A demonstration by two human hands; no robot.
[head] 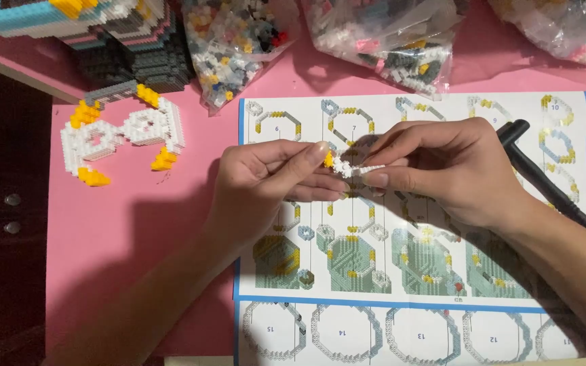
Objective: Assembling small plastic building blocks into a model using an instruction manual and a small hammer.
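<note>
A small white and yellow brick piece point(353, 166) is pinched between both hands above the instruction sheet point(415, 312) on the pink table point(130, 230). The left hand point(266, 186) has its grip closed on the piece's yellow end; the right hand point(442, 169) has its grip closed on the white end. A black tool point(544, 183) lies under the right wrist.

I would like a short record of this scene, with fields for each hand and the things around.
left hand: pinches the small white and yellow brick piece
right hand: pinches the same piece from the other side
under the hands: instruction sheet on the pink table
near: black pen, white and yellow brick assembly, bags of bricks
</note>
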